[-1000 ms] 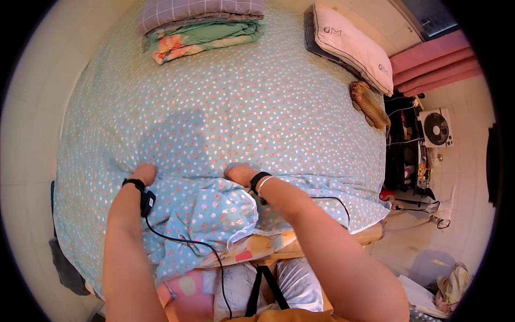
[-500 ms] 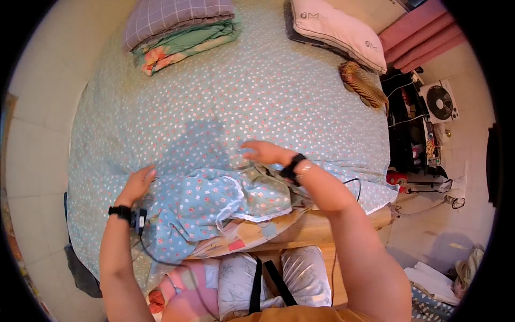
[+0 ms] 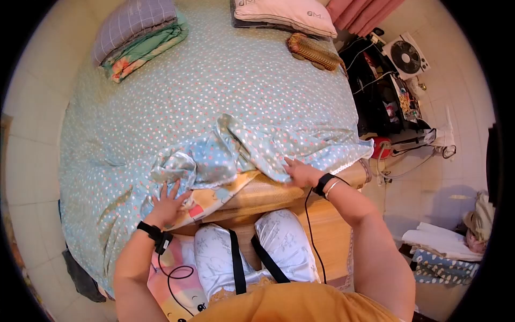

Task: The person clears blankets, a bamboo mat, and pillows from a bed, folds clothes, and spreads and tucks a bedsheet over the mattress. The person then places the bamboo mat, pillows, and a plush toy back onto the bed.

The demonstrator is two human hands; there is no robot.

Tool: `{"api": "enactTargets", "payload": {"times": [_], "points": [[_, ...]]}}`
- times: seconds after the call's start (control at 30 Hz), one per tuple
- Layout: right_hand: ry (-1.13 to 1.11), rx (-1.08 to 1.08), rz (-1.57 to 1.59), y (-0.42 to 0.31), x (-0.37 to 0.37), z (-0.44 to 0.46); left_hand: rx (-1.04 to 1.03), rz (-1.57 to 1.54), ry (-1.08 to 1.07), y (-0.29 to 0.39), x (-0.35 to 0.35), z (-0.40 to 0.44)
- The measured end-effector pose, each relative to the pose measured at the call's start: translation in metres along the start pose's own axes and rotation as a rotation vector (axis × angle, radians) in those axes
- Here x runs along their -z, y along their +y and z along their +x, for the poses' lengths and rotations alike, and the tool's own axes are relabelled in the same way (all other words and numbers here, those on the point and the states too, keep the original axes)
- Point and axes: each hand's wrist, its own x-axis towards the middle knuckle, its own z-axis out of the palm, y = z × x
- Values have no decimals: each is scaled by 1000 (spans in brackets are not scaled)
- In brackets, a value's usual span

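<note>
A light blue floral bedsheet [image 3: 188,102] covers the bed, and its white-trimmed front part lies bunched and folded back. My left hand [image 3: 169,206] is open with fingers spread, at the sheet's front edge beside a cartoon-print cloth [image 3: 206,199]. My right hand [image 3: 303,174] is open too, its fingers stretched out against the sheet's folded edge, above the exposed straw-coloured mat [image 3: 257,193]. Both wrists wear black bands with cables. Whether the right fingertips press on the sheet or hover just over it is hard to see.
Folded bedding [image 3: 145,51] and a pale pillow [image 3: 284,15] lie at the far side. A brown striped object [image 3: 316,51] is near the right edge. A box fan [image 3: 406,56] stands beyond a black shelf [image 3: 375,88]. Folded cloths [image 3: 442,241] sit at lower right.
The sheet's front part has been folded back farther, baring more of the mat and cartoon-print cloth. Both hands have come nearer my body. The view has shifted.
</note>
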Motion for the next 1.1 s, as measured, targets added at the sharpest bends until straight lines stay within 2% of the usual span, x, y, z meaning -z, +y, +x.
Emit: {"api": "enactTargets", "payload": {"times": [0.07,0.1,0.17,0.2,0.27,0.3,0.37,0.43,0.47,0.53,0.57,0.63,0.7,0.77,0.83,0.9,0.97,1.03,1.1], "points": [[181,27,219,10,0,-11,-140,-204,185,-4,16,-14],[212,15,222,8,-4,-23,-161,-183,198,-6,18,-19],[725,-12,-108,-2,-16,-55,100,-123,419,-1,8,-29],[887,14,-125,-7,-19,-68,98,-82,554,13,7,-39],[921,35,-100,-9,-29,-97,101,-59,748,40,2,-66],[929,75,-61,-12,-40,-107,162,-112,720,61,0,-82],[840,116,36,-10,-68,-116,186,-104,627,59,-41,-92],[766,188,47,-11,-87,-117,337,-560,57,62,-79,-91],[753,185,19,-14,-86,-116,346,-564,55,58,-97,-88],[765,125,-57,-20,-80,-107,363,-644,504,50,-120,-83],[782,57,-138,-20,-76,-100,373,-645,500,39,-119,-81],[702,54,-149,-12,-69,-78,311,-308,809,14,-102,-74],[621,58,-159,-8,-55,-55,464,-284,715,4,-63,-75],[312,55,-32,-8,-42,-35,390,-67,803,-28,-52,-57],[272,96,-39,-5,-36,-20,381,-57,774,-55,-38,-41],[201,171,-70,-6,-31,-3,446,-42,604,-84,-40,-16],[85,99,-8,-20,-12,-8,438,-98,624,-71,-25,-5],[63,85,-27,-22,-13,-11,438,-147,648,-44,-24,-11],[181,182,-109,-12,-27,-12,347,-213,825,-10,-31,-31]]}}
